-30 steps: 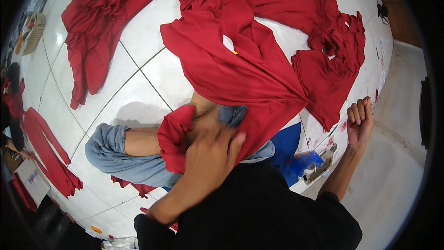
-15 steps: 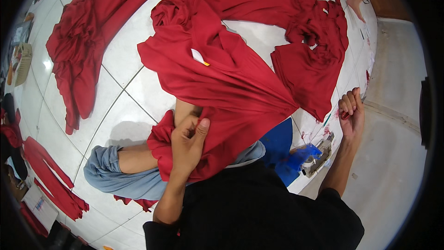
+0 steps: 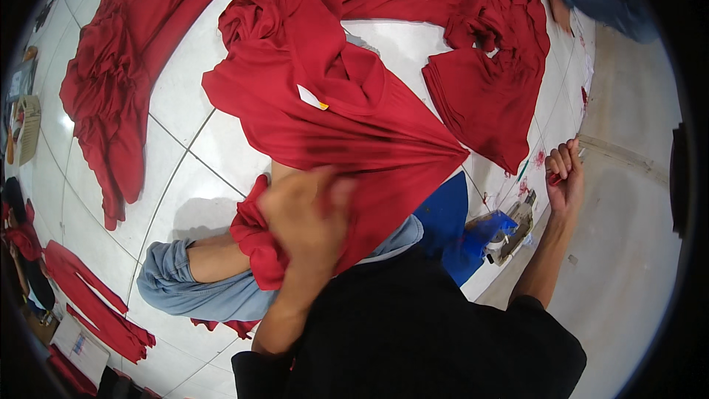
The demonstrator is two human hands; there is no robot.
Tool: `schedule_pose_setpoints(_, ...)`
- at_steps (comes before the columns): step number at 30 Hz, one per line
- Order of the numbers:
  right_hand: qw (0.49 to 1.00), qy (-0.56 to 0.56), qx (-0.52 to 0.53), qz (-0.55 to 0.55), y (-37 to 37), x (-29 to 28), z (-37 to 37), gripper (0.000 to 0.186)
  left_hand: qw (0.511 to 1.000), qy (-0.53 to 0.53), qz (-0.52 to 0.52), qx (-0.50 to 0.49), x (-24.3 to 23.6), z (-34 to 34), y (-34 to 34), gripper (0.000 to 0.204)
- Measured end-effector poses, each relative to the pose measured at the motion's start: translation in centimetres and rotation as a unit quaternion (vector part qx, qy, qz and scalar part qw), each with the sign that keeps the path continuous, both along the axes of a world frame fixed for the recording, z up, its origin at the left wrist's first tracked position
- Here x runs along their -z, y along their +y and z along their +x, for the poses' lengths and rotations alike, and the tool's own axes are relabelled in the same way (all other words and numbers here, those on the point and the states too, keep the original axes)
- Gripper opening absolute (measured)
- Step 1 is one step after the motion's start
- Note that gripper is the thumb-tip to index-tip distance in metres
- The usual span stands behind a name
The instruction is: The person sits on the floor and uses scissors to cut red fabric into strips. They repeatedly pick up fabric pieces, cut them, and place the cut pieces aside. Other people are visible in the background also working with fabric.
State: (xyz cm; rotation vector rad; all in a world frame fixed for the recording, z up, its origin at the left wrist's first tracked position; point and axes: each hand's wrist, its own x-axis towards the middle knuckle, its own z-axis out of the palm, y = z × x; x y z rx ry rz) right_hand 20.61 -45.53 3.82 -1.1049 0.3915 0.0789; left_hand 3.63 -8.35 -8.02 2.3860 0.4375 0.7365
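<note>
A red garment (image 3: 347, 125) with a small white-and-yellow label (image 3: 313, 97) spreads over my lap and the floor, gathered into folds that run to a point at its right. My left hand (image 3: 306, 210), smeared by motion, is over the part of the cloth across my leg. Its fingers are too blurred to read. Off to the right, away from the cloth, my right hand (image 3: 566, 174) is raised with its fingers curled round a small red thing (image 3: 554, 178), mostly hidden in the palm.
More red garments lie on the white tiles: a heap (image 3: 111, 81) at the left, a folded stack (image 3: 484, 103) at the right, narrow pieces (image 3: 92, 295) at lower left. A blue-and-grey device (image 3: 509, 233) sits by my right side. Another person's foot (image 3: 559, 4) shows at upper right; a basket (image 3: 29, 129) stands far left.
My left hand has gone from a clear pose with the thumb up to a motion blur over the cloth. My right hand stays raised. The view has shifted slightly.
</note>
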Motion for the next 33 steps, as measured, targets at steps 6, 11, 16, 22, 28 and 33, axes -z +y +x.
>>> schedule_pose_setpoints(6, 0.995, -0.014, -0.098, 0.002, -7.1, 0.2, 1.8, 0.020, 0.977, 0.033, 0.043, 0.205, 4.2, 2.9, -0.8, 0.032)
schedule_pose_setpoints(11, 0.942, 0.079, 0.022, -0.325, -30.9, 3.0, -1.2, 0.031, 0.977, 0.015, -0.054, 0.205, 4.9, 1.3, 1.4, 0.036)
schedule_pose_setpoints(16, 0.566, 0.279, -0.099, -0.770, -45.5, 5.7, -12.1, 0.034, 0.974, -0.059, -0.026, 0.219, 0.5, 2.1, -1.6, 0.033)
schedule_pose_setpoints(22, 0.168, 0.313, -0.135, -0.925, -34.3, 7.2, -15.3, 0.033, 0.953, 0.149, 0.109, 0.241, -1.0, 8.1, -7.2, 0.018)
schedule_pose_setpoints(28, 0.270, 0.133, -0.108, -0.948, -11.7, 4.9, -8.2, 0.027, 0.904, 0.067, -0.327, 0.265, -2.5, 7.1, -3.5, 0.013)
schedule_pose_setpoints(33, 0.798, -0.155, -0.228, -0.535, 8.9, 5.3, -5.4, 0.031, 0.818, 0.045, -0.540, 0.193, -5.3, 5.3, -0.2, 0.012)
